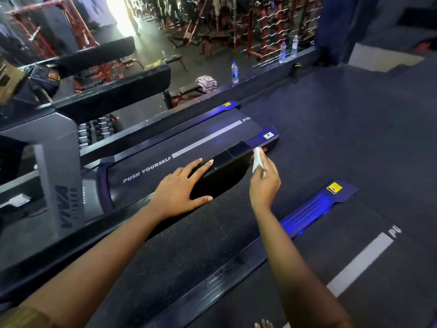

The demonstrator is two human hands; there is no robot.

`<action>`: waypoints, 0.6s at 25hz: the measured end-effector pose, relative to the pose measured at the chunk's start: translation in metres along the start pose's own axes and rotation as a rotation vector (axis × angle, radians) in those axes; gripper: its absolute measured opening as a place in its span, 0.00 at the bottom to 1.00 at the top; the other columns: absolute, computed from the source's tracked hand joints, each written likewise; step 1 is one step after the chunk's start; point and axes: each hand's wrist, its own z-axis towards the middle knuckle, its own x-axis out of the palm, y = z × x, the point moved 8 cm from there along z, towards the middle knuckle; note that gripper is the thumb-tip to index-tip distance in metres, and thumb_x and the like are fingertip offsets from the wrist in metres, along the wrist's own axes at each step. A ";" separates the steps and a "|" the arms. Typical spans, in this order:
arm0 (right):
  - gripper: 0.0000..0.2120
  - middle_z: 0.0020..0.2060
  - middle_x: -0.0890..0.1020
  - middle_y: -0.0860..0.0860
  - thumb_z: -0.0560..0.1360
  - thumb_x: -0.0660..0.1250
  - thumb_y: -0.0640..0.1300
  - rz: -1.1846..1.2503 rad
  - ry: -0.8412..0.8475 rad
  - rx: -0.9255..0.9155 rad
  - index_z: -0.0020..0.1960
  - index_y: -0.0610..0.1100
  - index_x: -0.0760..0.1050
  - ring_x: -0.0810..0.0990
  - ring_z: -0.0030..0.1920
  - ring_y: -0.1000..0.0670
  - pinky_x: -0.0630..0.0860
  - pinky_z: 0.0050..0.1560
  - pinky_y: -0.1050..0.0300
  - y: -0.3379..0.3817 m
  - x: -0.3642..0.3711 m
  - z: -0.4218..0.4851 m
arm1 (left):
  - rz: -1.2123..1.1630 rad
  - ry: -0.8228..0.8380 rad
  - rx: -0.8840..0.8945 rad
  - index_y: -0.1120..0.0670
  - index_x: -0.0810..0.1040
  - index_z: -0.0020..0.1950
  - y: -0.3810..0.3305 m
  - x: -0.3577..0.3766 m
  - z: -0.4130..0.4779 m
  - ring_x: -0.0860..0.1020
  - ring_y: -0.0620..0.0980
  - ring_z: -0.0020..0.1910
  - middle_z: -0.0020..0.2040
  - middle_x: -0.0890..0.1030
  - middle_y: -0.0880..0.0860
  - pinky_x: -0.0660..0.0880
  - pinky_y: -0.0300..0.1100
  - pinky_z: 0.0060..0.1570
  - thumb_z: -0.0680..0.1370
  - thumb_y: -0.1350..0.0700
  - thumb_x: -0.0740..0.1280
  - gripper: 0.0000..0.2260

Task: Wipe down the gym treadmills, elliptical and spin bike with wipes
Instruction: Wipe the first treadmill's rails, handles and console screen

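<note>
Dark speckled rubber flooring (189, 245) lies between two treadmills. A crumpled white wipe (257, 159) touches the far tip of the black padded handrail (224, 171). It is pinched in the right hand (264, 185), whose curled fingers hide its lower part. The left hand (182, 188) rests on the rail, fingers straight and spread. The grey treadmill console (47, 150) at left is blurred. The mirrored wall (212, 31) behind shows red racks.

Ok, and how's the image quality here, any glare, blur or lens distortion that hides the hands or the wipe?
Head view: a bright patch at top centre is blown out white; the far left edge is smeared with blur; the wide lens bows lines near the borders; the left hand, right hand and wipe are sharp and evenly lit.
</note>
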 end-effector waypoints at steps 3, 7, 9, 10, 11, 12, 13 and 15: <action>0.21 0.54 0.79 0.38 0.70 0.58 0.25 -0.020 -0.043 -0.195 0.60 0.34 0.76 0.77 0.55 0.51 0.64 0.57 0.79 0.019 0.015 -0.009 | -0.060 0.053 0.047 0.37 0.40 0.75 0.006 0.001 0.001 0.65 0.51 0.70 0.78 0.52 0.46 0.72 0.50 0.62 0.67 0.26 0.47 0.39; 0.19 0.55 0.79 0.35 0.72 0.57 0.29 -0.030 -0.137 -0.207 0.60 0.33 0.76 0.73 0.58 0.49 0.64 0.59 0.78 0.006 0.017 -0.041 | -0.074 0.038 0.088 0.37 0.42 0.76 0.010 0.002 0.000 0.66 0.51 0.70 0.78 0.52 0.45 0.73 0.55 0.60 0.69 0.26 0.49 0.39; 0.19 0.54 0.79 0.34 0.70 0.57 0.26 -0.037 -0.167 -0.161 0.59 0.33 0.76 0.73 0.56 0.49 0.64 0.58 0.78 -0.004 0.019 -0.061 | -0.067 0.025 0.088 0.37 0.43 0.76 0.009 0.002 0.000 0.66 0.51 0.70 0.78 0.53 0.45 0.74 0.54 0.60 0.69 0.26 0.49 0.39; 0.20 0.53 0.79 0.34 0.70 0.57 0.26 -0.039 -0.162 -0.130 0.59 0.33 0.76 0.74 0.56 0.50 0.63 0.58 0.78 -0.010 0.022 -0.071 | -0.060 0.021 0.085 0.37 0.43 0.76 0.009 0.002 0.000 0.66 0.51 0.70 0.78 0.53 0.45 0.74 0.54 0.59 0.68 0.26 0.49 0.39; 0.20 0.54 0.79 0.35 0.70 0.57 0.26 -0.040 -0.128 -0.100 0.60 0.33 0.76 0.75 0.56 0.51 0.63 0.58 0.79 -0.016 0.027 -0.083 | -0.053 0.022 0.084 0.37 0.42 0.76 0.009 0.001 0.000 0.66 0.51 0.70 0.78 0.53 0.45 0.74 0.53 0.58 0.68 0.26 0.49 0.39; 0.20 0.56 0.78 0.35 0.71 0.57 0.26 -0.042 -0.059 -0.049 0.62 0.34 0.74 0.75 0.57 0.52 0.62 0.58 0.78 -0.021 0.033 -0.097 | -0.049 0.024 0.084 0.37 0.42 0.76 0.008 0.000 0.000 0.66 0.51 0.69 0.78 0.53 0.46 0.74 0.52 0.57 0.68 0.26 0.48 0.39; 0.20 0.58 0.77 0.36 0.72 0.58 0.26 -0.042 0.005 0.001 0.62 0.34 0.74 0.76 0.59 0.50 0.63 0.59 0.77 -0.026 0.037 -0.110 | -0.046 0.025 0.083 0.37 0.42 0.76 0.008 -0.001 0.000 0.66 0.51 0.69 0.78 0.53 0.46 0.74 0.52 0.57 0.68 0.26 0.48 0.39; 0.20 0.56 0.79 0.37 0.70 0.59 0.24 -0.009 -0.028 0.003 0.59 0.34 0.76 0.78 0.56 0.46 0.68 0.57 0.75 -0.027 0.028 -0.123 | -0.043 0.020 0.086 0.37 0.41 0.76 0.008 0.001 -0.001 0.66 0.51 0.69 0.78 0.52 0.46 0.74 0.51 0.57 0.68 0.26 0.47 0.39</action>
